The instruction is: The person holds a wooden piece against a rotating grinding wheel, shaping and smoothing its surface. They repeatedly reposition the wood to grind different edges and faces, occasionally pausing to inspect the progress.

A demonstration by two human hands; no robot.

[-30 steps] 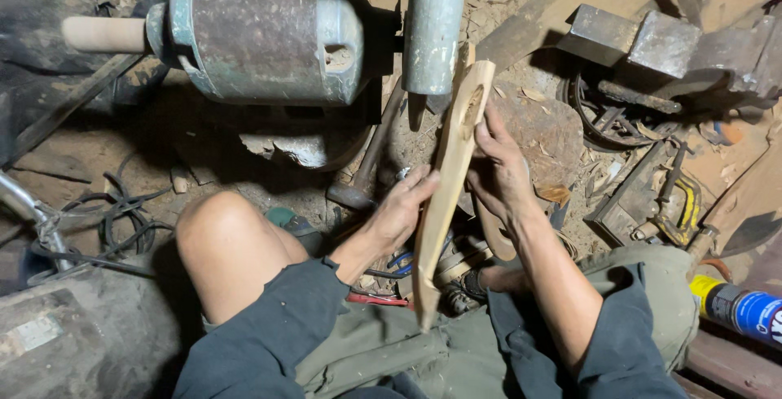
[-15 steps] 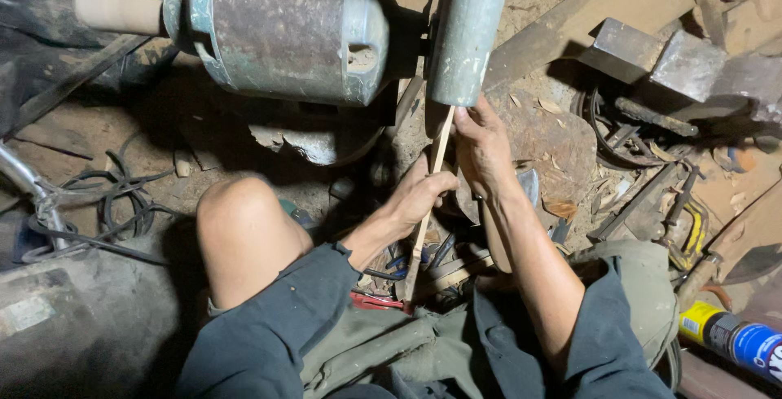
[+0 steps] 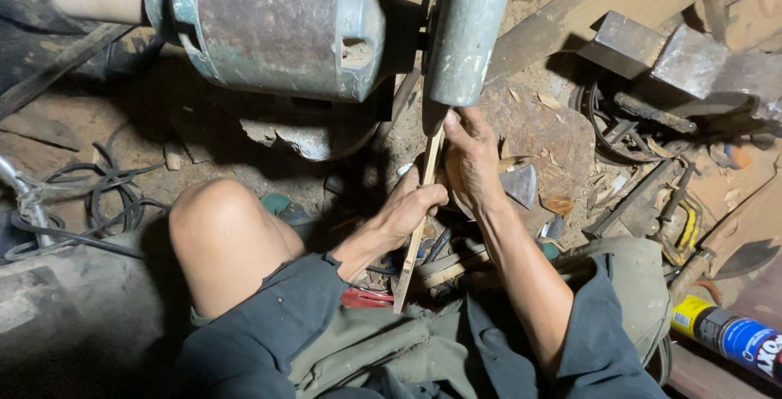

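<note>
A long thin wooden piece [image 3: 414, 240] stands edge-on to the camera, its top end up against the underside of a grey-green cylinder [image 3: 468, 28] fixed to a rusty motor [image 3: 273, 24]. My left hand [image 3: 411, 208] grips the wood near its middle. My right hand [image 3: 471, 159] holds the upper part just below the cylinder. The wood's lower end rests near my lap. My bare left knee [image 3: 220, 232] is beside the hands.
An axe head [image 3: 518, 186] lies right of my hands. Metal blocks [image 3: 660, 53], clamps and a yellow tool [image 3: 683, 232] crowd the right side. A blue and yellow can [image 3: 729, 334] lies at the lower right. Black cables [image 3: 98, 203] coil at the left on the dirt floor.
The wooden piece has turned from broad face up to edge-on, and its top has moved up against the cylinder. Both hands shifted up with it.
</note>
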